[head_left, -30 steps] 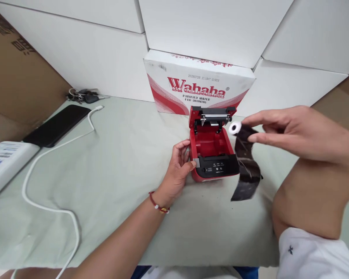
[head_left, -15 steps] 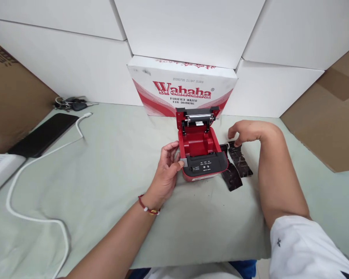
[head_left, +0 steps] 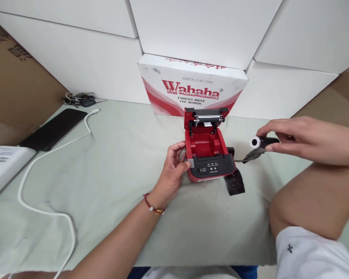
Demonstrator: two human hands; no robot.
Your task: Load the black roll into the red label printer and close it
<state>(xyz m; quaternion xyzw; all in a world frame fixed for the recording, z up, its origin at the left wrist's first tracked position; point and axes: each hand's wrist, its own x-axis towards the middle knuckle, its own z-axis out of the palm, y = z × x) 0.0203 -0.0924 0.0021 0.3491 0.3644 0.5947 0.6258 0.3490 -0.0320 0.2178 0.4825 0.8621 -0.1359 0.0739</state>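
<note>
A small red and black label printer (head_left: pixel 205 147) stands on the cloth with its lid tipped up and back, and its inner bay is bare red plastic. My left hand (head_left: pixel 174 162) grips the printer's left side, thumb on the grey tab at its front corner. Right of the printer, my right hand (head_left: pixel 291 135) pinches a small dark paper roll (head_left: pixel 263 142) with a white end, held above the cloth, a dark strip trailing from it. Another black roll with a loose strip (head_left: pixel 235 182) lies against the printer's right side, partly hidden behind it.
Behind the printer stands a white and red Wahaha carton (head_left: pixel 192 85) against stacked white boxes. At left lie keys (head_left: pixel 81 99), a black phone (head_left: pixel 54 128), a white power strip or box (head_left: pixel 6 166) and a white cable (head_left: pixel 46 212). Brown cardboard borders both sides.
My right hand has lifted a paper roll off the cloth and moved it right, away from the printer. My left hand keeps its hold. The view has shifted slightly.
</note>
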